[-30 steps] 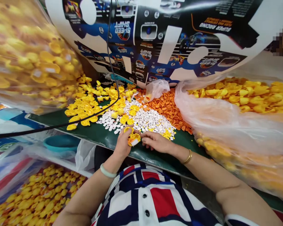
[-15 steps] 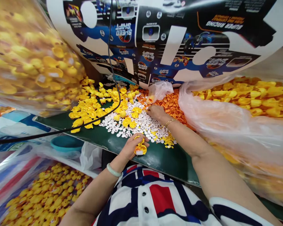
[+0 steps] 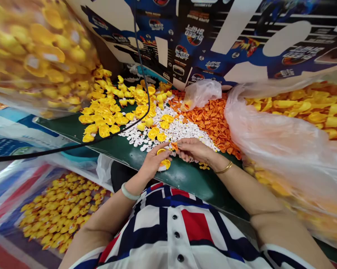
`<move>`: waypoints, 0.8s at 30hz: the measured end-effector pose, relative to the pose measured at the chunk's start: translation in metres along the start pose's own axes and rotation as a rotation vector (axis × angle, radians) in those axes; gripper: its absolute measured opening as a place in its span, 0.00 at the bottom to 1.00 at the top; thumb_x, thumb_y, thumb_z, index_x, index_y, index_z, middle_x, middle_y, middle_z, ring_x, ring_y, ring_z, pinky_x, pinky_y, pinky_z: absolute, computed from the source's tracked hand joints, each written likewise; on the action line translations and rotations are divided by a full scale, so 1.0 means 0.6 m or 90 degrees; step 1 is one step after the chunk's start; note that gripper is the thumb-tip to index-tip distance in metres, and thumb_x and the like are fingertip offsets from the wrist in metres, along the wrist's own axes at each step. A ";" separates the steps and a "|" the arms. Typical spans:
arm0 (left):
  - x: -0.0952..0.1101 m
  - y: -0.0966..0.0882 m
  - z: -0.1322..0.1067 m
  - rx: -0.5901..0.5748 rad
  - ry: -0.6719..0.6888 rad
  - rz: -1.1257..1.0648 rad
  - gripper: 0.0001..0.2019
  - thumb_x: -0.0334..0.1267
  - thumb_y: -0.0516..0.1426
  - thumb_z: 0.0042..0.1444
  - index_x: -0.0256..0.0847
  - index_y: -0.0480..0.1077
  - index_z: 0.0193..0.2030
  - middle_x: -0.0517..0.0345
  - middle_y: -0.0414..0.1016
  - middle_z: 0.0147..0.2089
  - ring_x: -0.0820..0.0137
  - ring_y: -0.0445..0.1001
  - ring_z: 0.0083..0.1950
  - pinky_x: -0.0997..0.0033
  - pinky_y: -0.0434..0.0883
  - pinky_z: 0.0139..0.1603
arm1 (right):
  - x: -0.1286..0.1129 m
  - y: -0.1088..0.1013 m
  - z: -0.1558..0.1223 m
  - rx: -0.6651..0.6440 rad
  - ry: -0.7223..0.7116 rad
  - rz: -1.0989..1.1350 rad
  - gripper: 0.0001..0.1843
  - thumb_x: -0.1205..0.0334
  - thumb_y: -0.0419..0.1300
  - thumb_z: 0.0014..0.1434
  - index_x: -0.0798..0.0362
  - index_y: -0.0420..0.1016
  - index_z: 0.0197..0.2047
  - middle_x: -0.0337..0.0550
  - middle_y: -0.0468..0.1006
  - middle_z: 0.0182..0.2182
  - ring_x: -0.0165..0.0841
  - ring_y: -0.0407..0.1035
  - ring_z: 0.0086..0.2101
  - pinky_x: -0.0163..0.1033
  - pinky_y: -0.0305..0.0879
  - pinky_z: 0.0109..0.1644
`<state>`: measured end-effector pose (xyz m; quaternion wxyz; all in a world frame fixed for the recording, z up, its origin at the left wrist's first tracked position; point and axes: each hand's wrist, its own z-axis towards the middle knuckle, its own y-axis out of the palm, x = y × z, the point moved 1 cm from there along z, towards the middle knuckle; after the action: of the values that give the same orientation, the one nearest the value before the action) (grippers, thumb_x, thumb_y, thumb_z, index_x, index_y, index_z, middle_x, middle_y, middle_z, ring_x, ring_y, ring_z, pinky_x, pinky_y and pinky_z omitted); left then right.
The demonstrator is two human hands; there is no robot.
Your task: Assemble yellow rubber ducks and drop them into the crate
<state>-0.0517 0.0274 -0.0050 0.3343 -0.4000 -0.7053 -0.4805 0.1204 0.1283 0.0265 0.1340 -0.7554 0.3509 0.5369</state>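
Observation:
My left hand (image 3: 154, 161) grips a yellow plastic duck shell (image 3: 165, 164), its hollow side showing, above the near edge of the green table (image 3: 182, 179). Close beside it, my right hand (image 3: 192, 148) pinches a small orange piece (image 3: 174, 146) at the shell's upper right. Whether the piece touches the shell I cannot tell. Just beyond both hands spreads a heap of small white pieces with dark dots (image 3: 182, 130), with a few yellow shells (image 3: 157, 133) lying on it. Behind that lies a pile of orange pieces (image 3: 213, 119).
Loose yellow shells (image 3: 104, 116) cover the table's left part. A clear bag of yellow parts (image 3: 42, 63) stands at left, another bag (image 3: 280, 138) at right. A black cable (image 3: 123, 130) crosses the left side. Below left, a striped container holds many yellow ducks (image 3: 62, 209).
My right hand has come back from the orange pile to my left hand, now with an orange piece in its fingers. The left hand still holds the shell, and the view has shifted.

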 end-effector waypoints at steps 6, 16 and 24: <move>-0.003 0.001 -0.009 -0.093 -0.015 0.070 0.25 0.45 0.67 0.51 0.38 0.75 0.55 0.54 0.79 0.37 0.70 0.76 0.33 0.71 0.71 0.36 | 0.044 0.033 -0.018 -0.031 0.027 0.122 0.19 0.49 0.70 0.51 0.56 0.77 0.35 0.40 0.78 0.29 0.24 0.69 0.21 0.28 0.69 0.21; 0.000 -0.043 -0.089 -0.027 -0.040 0.053 0.15 0.46 0.68 0.49 0.37 0.76 0.39 0.54 0.79 0.29 0.70 0.76 0.28 0.72 0.71 0.31 | 0.057 0.082 -0.028 -0.015 -0.002 -0.165 0.15 0.48 0.58 0.63 0.51 0.74 0.36 0.37 0.75 0.27 0.27 0.67 0.22 0.33 0.64 0.23; 0.002 -0.119 -0.125 0.126 -0.045 -0.019 0.18 0.44 0.68 0.46 0.38 0.74 0.42 0.56 0.78 0.26 0.71 0.73 0.23 0.74 0.68 0.23 | 0.001 0.133 0.089 0.047 -0.311 -0.871 0.13 0.60 0.51 0.69 0.51 0.76 0.40 0.46 0.76 0.40 0.36 0.69 0.40 0.39 0.60 0.38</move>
<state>-0.1088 -0.0585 -0.0098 0.3403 -0.3710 -0.7664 -0.3989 0.0288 0.1017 0.0191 0.5396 -0.6593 -0.2225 0.4740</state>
